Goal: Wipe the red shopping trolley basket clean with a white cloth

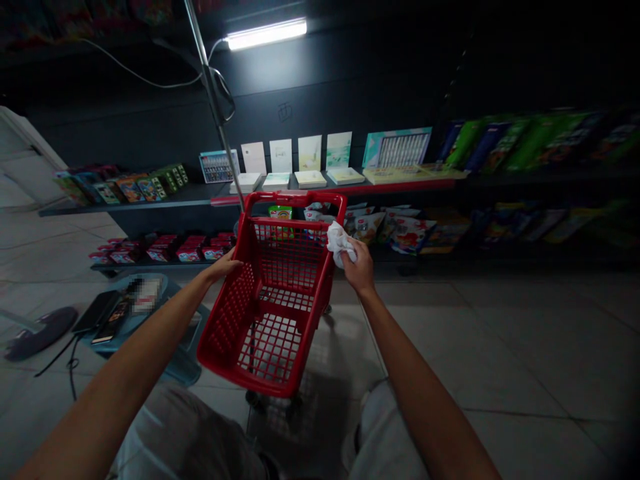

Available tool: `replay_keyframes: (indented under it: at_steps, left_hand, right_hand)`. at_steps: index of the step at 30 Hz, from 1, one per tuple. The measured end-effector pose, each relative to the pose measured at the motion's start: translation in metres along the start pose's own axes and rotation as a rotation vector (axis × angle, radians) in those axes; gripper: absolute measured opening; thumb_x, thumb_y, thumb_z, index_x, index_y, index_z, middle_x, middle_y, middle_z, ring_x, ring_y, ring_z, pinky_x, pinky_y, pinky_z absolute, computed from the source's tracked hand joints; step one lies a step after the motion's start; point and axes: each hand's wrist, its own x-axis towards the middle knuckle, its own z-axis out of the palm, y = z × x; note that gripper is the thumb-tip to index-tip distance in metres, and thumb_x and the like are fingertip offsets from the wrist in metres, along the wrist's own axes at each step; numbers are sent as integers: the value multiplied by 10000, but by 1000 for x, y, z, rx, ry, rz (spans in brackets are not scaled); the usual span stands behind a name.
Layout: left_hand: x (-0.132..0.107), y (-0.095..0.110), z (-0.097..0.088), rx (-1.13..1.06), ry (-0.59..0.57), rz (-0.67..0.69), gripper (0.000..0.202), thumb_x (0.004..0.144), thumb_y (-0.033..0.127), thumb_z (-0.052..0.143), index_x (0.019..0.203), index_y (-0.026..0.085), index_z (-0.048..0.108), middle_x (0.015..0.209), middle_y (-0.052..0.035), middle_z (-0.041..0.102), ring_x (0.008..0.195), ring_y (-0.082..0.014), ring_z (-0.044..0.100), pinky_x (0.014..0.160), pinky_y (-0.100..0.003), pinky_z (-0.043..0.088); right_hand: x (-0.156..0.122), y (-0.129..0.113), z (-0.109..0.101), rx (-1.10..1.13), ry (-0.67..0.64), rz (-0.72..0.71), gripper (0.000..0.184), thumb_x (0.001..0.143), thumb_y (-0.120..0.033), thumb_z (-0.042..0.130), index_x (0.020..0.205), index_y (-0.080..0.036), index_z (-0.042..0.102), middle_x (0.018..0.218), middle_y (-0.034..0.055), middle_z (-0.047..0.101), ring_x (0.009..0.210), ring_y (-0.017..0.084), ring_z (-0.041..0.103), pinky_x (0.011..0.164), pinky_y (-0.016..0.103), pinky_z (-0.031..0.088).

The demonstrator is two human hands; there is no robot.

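A red plastic shopping cart (231, 313) stands right in front of me, its basket empty and its handle on the far side. My left hand (225, 265) grips the upper left side of the basket; the thumb shows and the other fingers are partly hidden behind the wall. On the opposite side, my right hand (359, 265) is closed around a crumpled white cloth (340, 243). That cloth is against or very near the cart's right rim, just below the handle.
A blue plastic stool (170, 293) at left bears a phone (113, 320) and a dark flat device (97, 311). A metal pole (213, 93) rises behind the cart. Shelves (200, 195) hold boxes, booklets and snack bags. A lamp (267, 33) glows above.
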Motion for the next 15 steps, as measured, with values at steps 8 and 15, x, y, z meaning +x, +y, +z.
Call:
replay_keyframes:
  at_steps: [8,15]
  left_hand:
    - [7,-6,11,403,237,43,536,888,337,566,1380,132,619,1242,-106,738,1169,-291,677,1087,-458,507]
    - [8,15,19,669,292,-144,465,896,303,586,1343,195,657,1271,-91,749,1195,-278,692,1037,-354,529]
  right_hand:
    - [-1,-4,5,19,66,107,459,877,-396,548,1262,-184,679,1234,127,684,1164,272,640,1076,444,480]
    - [-6,6,17,258,16,542,397,844,-519,567,1052,-203,688,1029,73,752,931,224,705,833,328,541]
